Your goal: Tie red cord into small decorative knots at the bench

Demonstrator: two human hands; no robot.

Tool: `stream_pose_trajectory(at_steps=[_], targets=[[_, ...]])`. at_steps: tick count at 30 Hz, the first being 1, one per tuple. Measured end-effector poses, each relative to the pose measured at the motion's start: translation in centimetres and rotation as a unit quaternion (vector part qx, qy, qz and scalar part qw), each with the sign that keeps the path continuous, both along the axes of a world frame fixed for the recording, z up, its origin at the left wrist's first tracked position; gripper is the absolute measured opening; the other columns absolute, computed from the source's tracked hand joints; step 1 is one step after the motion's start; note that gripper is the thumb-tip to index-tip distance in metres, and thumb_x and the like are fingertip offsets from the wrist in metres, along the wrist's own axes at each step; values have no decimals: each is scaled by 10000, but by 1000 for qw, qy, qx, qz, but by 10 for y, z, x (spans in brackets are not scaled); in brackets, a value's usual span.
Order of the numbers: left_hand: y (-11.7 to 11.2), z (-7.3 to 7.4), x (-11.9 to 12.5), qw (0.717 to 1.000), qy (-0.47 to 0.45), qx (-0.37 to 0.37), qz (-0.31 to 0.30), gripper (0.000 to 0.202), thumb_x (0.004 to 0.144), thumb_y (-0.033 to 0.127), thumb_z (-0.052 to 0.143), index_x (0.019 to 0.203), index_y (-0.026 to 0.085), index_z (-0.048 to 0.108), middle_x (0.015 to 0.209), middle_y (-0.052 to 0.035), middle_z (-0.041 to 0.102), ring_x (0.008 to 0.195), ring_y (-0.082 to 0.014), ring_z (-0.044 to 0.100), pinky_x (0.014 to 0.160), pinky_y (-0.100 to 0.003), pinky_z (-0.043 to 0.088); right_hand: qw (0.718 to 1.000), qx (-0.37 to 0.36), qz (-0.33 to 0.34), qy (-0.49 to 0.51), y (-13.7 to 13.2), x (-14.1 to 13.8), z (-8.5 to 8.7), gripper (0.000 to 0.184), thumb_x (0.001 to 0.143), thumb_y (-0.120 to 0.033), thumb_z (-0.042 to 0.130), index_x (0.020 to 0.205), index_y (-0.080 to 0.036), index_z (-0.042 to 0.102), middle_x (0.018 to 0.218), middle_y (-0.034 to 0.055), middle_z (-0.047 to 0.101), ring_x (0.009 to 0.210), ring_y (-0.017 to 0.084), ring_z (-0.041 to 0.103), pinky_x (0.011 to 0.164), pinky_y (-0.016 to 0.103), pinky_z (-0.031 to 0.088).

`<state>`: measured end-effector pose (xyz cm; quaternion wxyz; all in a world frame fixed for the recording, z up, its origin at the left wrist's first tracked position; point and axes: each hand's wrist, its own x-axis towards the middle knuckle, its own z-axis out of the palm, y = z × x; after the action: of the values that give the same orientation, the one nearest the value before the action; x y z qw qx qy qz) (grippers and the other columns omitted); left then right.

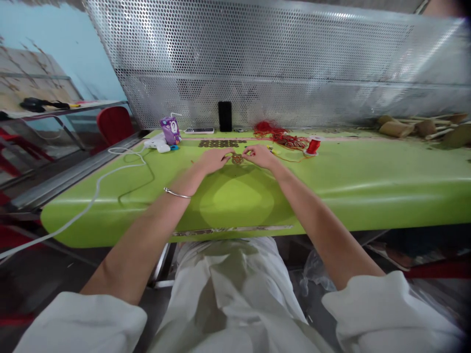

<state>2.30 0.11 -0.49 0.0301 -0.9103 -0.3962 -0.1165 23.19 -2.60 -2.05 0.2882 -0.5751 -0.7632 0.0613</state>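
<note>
Both of my arms reach out over a green table (pixel 368 176). My left hand (pixel 214 159) and my right hand (pixel 262 155) meet on a small round brownish piece (pixel 237 158) lying on the tabletop, fingertips pinched at its two sides. Just behind it lies a flat row of several small brown coin-like pieces (pixel 222 143). To the right sit a tangle of red cord (pixel 281 135) and a red thread spool (pixel 314 145). A thin bangle (pixel 177 194) circles my left wrist.
A purple drink carton (pixel 170 130), a white charger with cable (pixel 156 144), a flat phone (pixel 199 131) and an upright black phone (pixel 224 116) stand at the back left. Perforated metal panel (pixel 279 63) walls the far edge. Wooden items (pixel 408 127) lie at the right rear. A red chair (pixel 114 124) stands left.
</note>
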Motion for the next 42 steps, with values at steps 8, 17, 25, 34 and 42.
stream_pose_trajectory(at_steps=[8,17,25,34,42], targets=[[-2,0,0,1000,11,4,-5,361,979,249,441,1298,248,610,1018,-83,721,875,-245,654,732,-310,449,1000,12,4,-11,-2,0,-1,209,867,-299,623,947,-148,744,802,69,675,695,174,544,673,283,366],[-6,3,2,998,-36,43,17,359,998,242,415,1272,231,646,1080,-91,727,907,-245,674,785,-326,490,999,39,11,16,-2,-1,0,214,889,-321,609,951,-158,733,912,84,713,780,190,607,737,294,427],[-8,3,2,998,11,66,13,365,1005,247,402,1269,232,653,1059,-97,736,927,-265,683,793,-348,501,999,43,-3,4,-3,-2,-1,174,850,-275,641,923,-155,744,837,72,699,717,173,578,700,285,410],[-4,0,2,998,11,64,-2,371,982,219,413,1234,224,685,1074,-103,737,922,-277,687,780,-367,512,999,34,-1,-10,-2,-1,-2,193,856,-290,624,935,-157,740,761,48,648,660,150,497,654,275,344],[-3,-1,3,998,25,64,2,374,963,213,422,1208,244,703,1029,-91,746,887,-263,690,754,-347,512,999,35,3,-10,-2,1,-2,208,856,-308,623,930,-163,752,749,51,651,643,147,486,632,270,336]])
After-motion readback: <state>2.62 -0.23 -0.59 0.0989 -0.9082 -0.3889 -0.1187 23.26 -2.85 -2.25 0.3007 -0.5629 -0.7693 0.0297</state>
